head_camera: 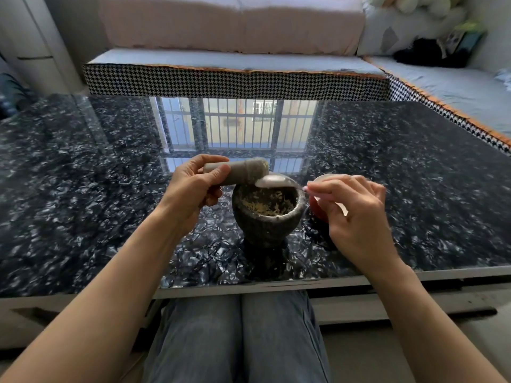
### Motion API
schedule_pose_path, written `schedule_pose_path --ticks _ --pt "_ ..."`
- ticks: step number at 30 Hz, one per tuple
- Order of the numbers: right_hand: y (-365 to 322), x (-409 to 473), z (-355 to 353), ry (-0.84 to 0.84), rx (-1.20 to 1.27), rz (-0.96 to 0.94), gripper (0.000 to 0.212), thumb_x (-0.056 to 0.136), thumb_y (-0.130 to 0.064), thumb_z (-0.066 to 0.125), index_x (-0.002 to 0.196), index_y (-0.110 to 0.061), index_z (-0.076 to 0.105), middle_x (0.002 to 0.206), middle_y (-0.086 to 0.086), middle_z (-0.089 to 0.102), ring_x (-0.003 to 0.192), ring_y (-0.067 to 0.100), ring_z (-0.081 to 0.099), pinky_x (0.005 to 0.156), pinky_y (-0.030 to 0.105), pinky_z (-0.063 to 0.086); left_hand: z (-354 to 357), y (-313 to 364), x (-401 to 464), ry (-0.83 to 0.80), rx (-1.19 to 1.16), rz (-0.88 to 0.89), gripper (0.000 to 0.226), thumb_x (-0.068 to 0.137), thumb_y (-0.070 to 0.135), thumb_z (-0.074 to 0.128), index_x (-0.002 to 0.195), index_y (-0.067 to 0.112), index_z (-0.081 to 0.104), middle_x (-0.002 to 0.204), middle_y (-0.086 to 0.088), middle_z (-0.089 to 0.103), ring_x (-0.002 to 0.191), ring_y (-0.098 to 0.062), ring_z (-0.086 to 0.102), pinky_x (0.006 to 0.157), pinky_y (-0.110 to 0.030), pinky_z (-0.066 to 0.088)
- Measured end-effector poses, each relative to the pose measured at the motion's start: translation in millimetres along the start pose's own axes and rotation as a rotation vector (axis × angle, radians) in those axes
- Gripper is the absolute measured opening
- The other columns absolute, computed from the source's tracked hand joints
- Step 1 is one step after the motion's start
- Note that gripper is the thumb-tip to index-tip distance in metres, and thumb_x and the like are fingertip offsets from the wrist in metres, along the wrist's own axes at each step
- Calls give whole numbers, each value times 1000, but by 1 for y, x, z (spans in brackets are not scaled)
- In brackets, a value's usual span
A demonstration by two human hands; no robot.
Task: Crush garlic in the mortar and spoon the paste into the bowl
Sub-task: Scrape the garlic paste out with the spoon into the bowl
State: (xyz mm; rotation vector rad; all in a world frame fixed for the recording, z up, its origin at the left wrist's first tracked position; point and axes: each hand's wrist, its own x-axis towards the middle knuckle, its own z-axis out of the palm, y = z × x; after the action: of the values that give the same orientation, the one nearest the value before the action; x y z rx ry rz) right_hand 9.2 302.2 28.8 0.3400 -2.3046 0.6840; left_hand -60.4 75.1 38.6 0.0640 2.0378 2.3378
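Left hand [193, 186] grips the rough stone pestle [240, 171] sideways above the mortar [266, 214], frame centre. Right hand [351, 205] pinches a shiny metal spoon [273, 181], its bowl against the pestle's tip. Coarse yellowish garlic paste [265, 207] sits inside the mortar. Red bowl [322, 211] just right, on the glossy speckled bench [83, 189].

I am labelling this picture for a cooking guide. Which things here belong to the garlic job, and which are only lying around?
Belong to the job:
mortar with crushed garlic
pestle, in left hand
spoon, in right hand
red bowl

Only lying around:
sofa
soft toys
dark bag
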Motion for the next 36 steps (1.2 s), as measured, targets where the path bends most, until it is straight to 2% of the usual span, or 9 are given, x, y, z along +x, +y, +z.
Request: schedule_pose_path --ticks 6,11,16,21,24,27,30,33,36 --pt "-4 10 5 45 -8 1 27 77 -3 67 99 -20 68 94 -6 66 90 14 56 87 17 19 3 -1 0 32 3 -4 6 87 13 58 82 13 59 74 -4 54 39 -8 40 33 -16 31" --pt "1 1 6 4 -73 -75 22 75 -3 61 90 -17 71 91 -4 68 90 18 58 81 31 23 3 -1 2 16 17 -17 8 89 16 55 82 14 57 75 -4 52 40 -7 41 34 -17 31" --pt "4 4 -1 37 96 50 24 77 -6 63 95 -20 68 94 -9 66 94 14 57 89 41 31 -1 0 4 -21 26 -28 7 90 13 53 85 15 58 75 -4 52 43 -8 42 36 -18 32" --pt "4 12 2 48 95 49 25 76 -6 64 96 -21 67 94 -10 65 93 13 56 88 38 31 -1 0 4 -35 36 -19 10 90 12 53 83 16 58 74 -3 52 44 -9 42 36 -18 32" --pt "11 3 5 9 123 38 22 78 -7 64 96 -20 68 94 -7 66 94 17 58 90 48 37 -1 -1 5 -40 38 -13 10 90 12 53 83 16 59 74 -3 52 44 -9 42 36 -17 32" --pt "15 -5 3 -11 41 21 22 75 -5 65 90 -20 69 94 -8 65 94 18 56 87 34 27 -2 -1 5 -42 33 -18 11 90 12 52 83 16 59 75 -4 52 43 -8 43 36 -16 32" --pt "12 -3 -2 1 76 58 24 75 -5 64 91 -22 68 94 -12 63 95 11 54 88 31 25 -3 -1 6 -54 21 -19 11 90 12 51 84 16 59 76 -5 51 43 -9 43 36 -16 32" --pt "8 8 -3 33 139 83 29 75 0 66 95 -22 67 94 -9 66 95 14 57 92 48 36 -4 -1 6 -69 14 -21 11 90 12 51 84 16 59 78 -5 51 44 -9 44 36 -16 33" --pt "6 12 3 12 150 94 30 75 1 68 96 -22 67 94 -8 66 94 14 57 89 52 38 -4 -1 6 -78 11 -23 11 90 12 51 84 16 59 77 -5 51 44 -8 44 37 -16 34"
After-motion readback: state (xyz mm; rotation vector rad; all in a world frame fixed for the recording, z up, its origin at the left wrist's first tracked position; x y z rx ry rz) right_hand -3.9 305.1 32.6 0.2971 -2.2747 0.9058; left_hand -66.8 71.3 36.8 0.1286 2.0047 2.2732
